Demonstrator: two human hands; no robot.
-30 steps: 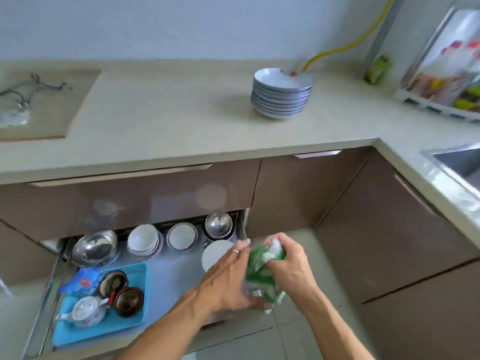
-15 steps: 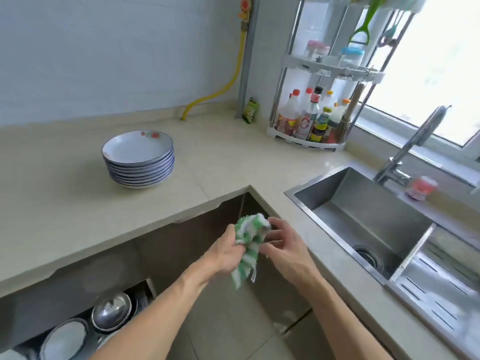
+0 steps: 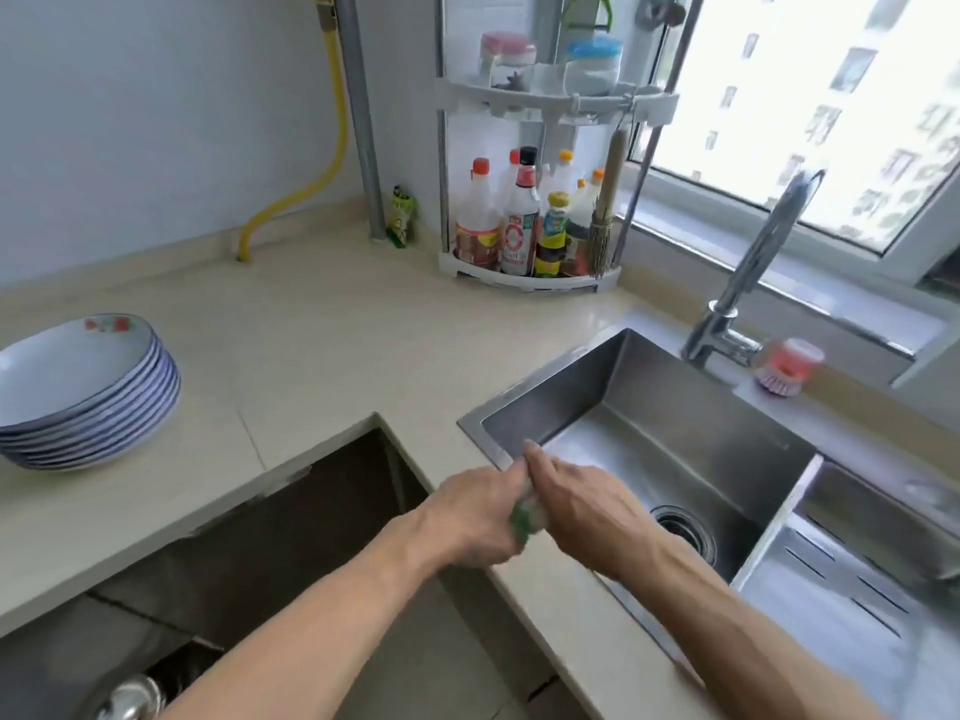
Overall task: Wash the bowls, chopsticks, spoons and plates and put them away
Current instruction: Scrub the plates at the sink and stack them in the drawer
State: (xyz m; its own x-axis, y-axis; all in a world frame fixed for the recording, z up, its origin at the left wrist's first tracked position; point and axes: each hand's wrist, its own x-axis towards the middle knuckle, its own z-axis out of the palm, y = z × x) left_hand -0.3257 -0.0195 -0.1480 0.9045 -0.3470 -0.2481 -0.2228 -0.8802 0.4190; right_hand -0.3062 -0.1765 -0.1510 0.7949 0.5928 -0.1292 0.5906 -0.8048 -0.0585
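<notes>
L hand [image 3: 470, 517] & R hand [image 3: 587, 517] are pressed together over the counter [image 3: 363, 356] edge, fingers of both curled round a green/white cloth [image 3: 524, 519]; only a small bit shows between the palms, blurred, so exact finger hold hard to read. Sink [image 3: 675, 449] lies just right of the fingers, its drain [image 3: 680, 527] behind the R wrist. Tap [image 3: 753, 283] is well beyond, on the far side. Plates [image 3: 85, 392], stacked, sit well left on the counter, apart from both hands.

Risks, my read: if the cloth is wet, a squeeze here, not fully over the basin, drips onto the counter or floor. Wet fingers on the plates next = slip; stack sits fairly near the counter's front edge, so a knock could tip it.
</notes>
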